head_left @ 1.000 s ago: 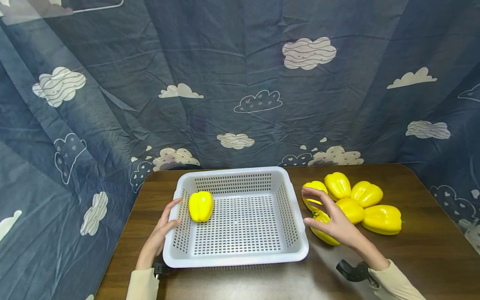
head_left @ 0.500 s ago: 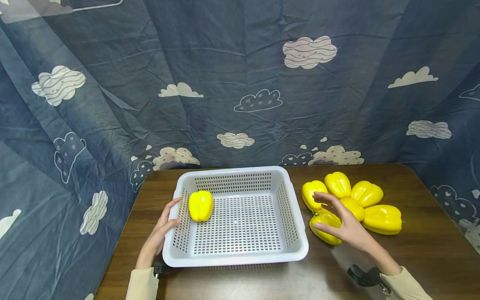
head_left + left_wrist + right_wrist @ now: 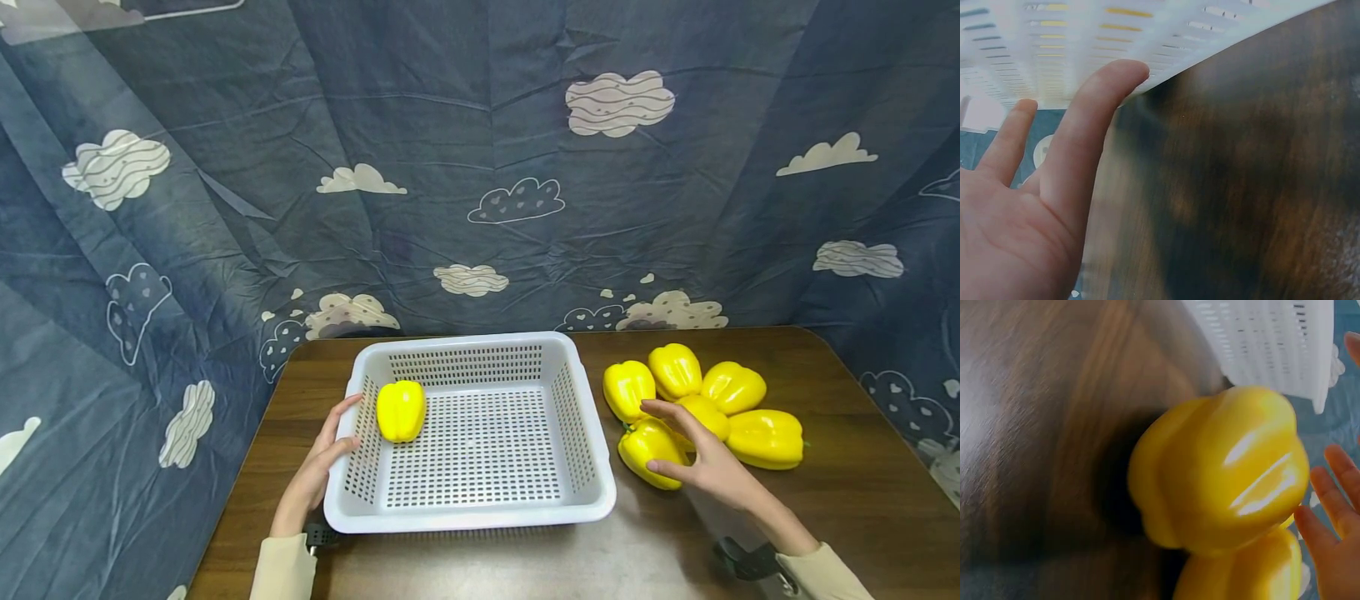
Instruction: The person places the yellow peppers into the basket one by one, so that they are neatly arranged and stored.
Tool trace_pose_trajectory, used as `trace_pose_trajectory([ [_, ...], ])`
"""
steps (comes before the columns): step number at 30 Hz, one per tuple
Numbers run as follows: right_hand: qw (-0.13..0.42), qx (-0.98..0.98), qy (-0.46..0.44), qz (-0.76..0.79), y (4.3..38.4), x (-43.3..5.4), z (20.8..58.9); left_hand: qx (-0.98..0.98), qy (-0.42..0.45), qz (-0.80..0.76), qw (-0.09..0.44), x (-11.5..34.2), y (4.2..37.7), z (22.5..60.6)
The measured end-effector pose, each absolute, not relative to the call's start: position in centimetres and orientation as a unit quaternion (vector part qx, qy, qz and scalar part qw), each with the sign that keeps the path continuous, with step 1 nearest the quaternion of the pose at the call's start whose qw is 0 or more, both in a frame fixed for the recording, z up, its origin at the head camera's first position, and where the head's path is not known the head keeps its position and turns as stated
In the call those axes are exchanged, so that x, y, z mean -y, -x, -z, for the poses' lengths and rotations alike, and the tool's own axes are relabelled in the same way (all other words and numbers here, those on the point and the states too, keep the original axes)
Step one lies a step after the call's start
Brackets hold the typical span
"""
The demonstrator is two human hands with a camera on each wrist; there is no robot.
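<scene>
A white perforated plastic basket (image 3: pixel 480 523) sits on the table, with one yellow bell pepper (image 3: pixel 401 412) inside near its left wall. My left hand (image 3: pixel 311 479) rests against the basket's left side, thumb and fingers extended; the left wrist view shows the thumb (image 3: pixel 1094 112) along the slotted wall. To the right of the basket, my right hand (image 3: pixel 708 467) hovers with fingers and thumb spread over the nearest yellow bell pepper (image 3: pixel 647 454). In the right wrist view that bell pepper (image 3: pixel 1222 469) lies beside the fingertips (image 3: pixel 1319 481), and nothing is gripped.
Several more yellow bell peppers (image 3: pixel 763 439) lie in a cluster on the brown wooden table (image 3: pixel 862 517), right of the basket. A dark blue cloth (image 3: pixel 465 150) with cloud prints hangs behind the table and along its sides.
My right hand has moved right and toward me, away from the basket's edge to the nearest bell pepper. The left hand and the basket look unmoved.
</scene>
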State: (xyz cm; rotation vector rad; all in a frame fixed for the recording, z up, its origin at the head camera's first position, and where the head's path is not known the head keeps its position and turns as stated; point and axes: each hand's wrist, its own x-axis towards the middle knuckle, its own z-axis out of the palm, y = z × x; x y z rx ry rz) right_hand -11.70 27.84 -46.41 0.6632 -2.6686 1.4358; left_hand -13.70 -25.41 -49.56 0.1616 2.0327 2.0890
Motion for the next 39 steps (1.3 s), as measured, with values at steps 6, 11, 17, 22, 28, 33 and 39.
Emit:
trace_pose_trajectory([
  [6, 0.012, 0.876, -0.207, -0.435, 11.5, -28.4, 47.3, -0.69, -0.06, -0.713, 0.11, 25.5, 13.8, 49.7],
  [11, 0.006, 0.879, -0.221, -0.422, 11.4, -28.6, 47.5, -0.69, -0.06, -0.713, 0.109, 25.5, 13.9, 49.8],
  [17, 0.003, 0.88, -0.245, -0.408, 11.4, -28.7, 47.7, -0.694, -0.054, -0.71, 0.107, 25.6, 14.0, 50.0],
  [22, -0.015, 0.889, -0.235, -0.392, 11.2, -28.6, 47.8, -0.696, -0.049, -0.708, 0.107, 25.6, 13.9, 50.0],
  [28, -0.016, 0.896, -0.231, -0.379, 11.1, -28.3, 48.0, -0.697, -0.042, -0.708, 0.103, 25.5, 13.9, 49.9],
  [33, 0.009, 0.904, -0.222, -0.366, 11.1, -28.1, 48.4, -0.694, -0.043, -0.711, 0.106, 25.5, 13.9, 49.9],
  [39, 0.018, 0.909, -0.241, -0.339, 10.9, -27.8, 48.6, -0.692, -0.046, -0.713, 0.106, 25.5, 13.9, 50.0],
])
